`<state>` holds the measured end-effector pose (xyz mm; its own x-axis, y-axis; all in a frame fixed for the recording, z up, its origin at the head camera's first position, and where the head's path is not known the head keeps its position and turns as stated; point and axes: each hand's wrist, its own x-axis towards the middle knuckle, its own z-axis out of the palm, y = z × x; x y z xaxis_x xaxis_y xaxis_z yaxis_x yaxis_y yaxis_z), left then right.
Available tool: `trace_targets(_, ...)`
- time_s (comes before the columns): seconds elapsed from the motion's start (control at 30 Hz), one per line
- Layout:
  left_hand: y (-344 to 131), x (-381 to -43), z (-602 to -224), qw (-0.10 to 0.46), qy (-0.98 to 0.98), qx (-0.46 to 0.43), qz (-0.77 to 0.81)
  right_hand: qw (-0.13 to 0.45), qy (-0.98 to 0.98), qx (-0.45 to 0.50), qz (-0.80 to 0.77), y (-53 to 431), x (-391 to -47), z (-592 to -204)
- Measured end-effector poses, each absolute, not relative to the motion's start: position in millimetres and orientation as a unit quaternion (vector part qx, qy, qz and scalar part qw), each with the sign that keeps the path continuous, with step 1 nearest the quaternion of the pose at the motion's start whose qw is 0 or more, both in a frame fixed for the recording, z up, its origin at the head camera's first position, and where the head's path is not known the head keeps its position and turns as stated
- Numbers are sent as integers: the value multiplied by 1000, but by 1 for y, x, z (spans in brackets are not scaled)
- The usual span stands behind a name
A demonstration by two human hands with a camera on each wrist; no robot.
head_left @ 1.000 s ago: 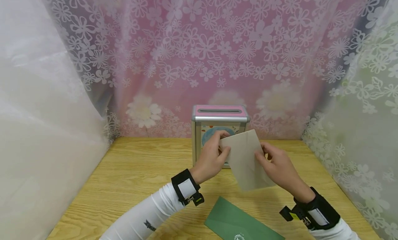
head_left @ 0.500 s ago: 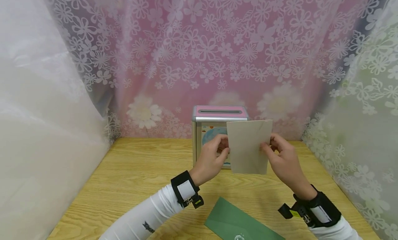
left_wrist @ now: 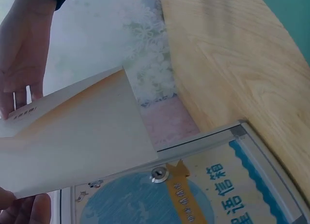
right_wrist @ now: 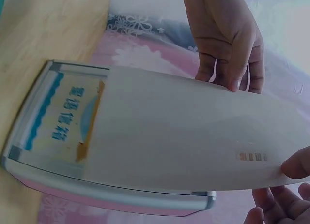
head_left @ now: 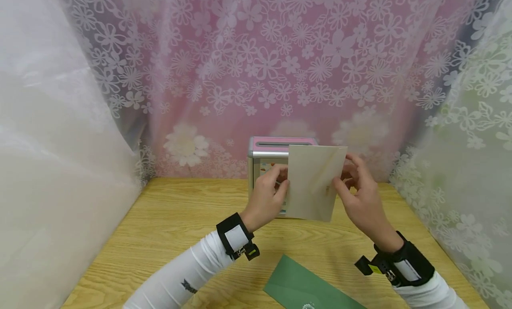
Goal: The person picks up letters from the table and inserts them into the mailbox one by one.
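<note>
A cream-coloured paper card (head_left: pixel 312 184) stands nearly upright in front of the box, its upper part overlapping the box's front and top. My left hand (head_left: pixel 266 195) pinches its left edge between thumb and fingers. On the opposite edge my right hand (head_left: pixel 362 198) pinches it, thumb on the near face and fingers behind. In the right wrist view the card (right_wrist: pixel 169 132) looks slightly bowed and carries a small row of orange marks. A metal-framed letter box (head_left: pixel 268 154) with a pink slotted top is behind; the card hides its right part.
A green envelope (head_left: pixel 308 284) with a white emblem lies on the wooden table (head_left: pixel 168 238) near the front edge. The box's front, seen in the left wrist view, has a keyed lock (left_wrist: pixel 159 174). Floral curtains (head_left: pixel 280 69) hang at the back and sides.
The card has turned from a slant to nearly upright and moved up a little. My right hand has risen with it. The letter box and green envelope have stayed put.
</note>
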<state>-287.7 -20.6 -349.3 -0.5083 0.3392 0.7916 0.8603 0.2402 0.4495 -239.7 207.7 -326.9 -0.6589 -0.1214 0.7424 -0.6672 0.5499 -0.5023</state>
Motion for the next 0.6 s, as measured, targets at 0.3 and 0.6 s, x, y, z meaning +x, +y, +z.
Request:
trace_targets(0.3,-25,-294,-321,325,-741,-403,-427,426,-789,296,330,197,-252,-295)
trace_targets(0.6,-32,-304,-290,335,-750,-394,-411,435,-787,295,322,189,-269,-267)
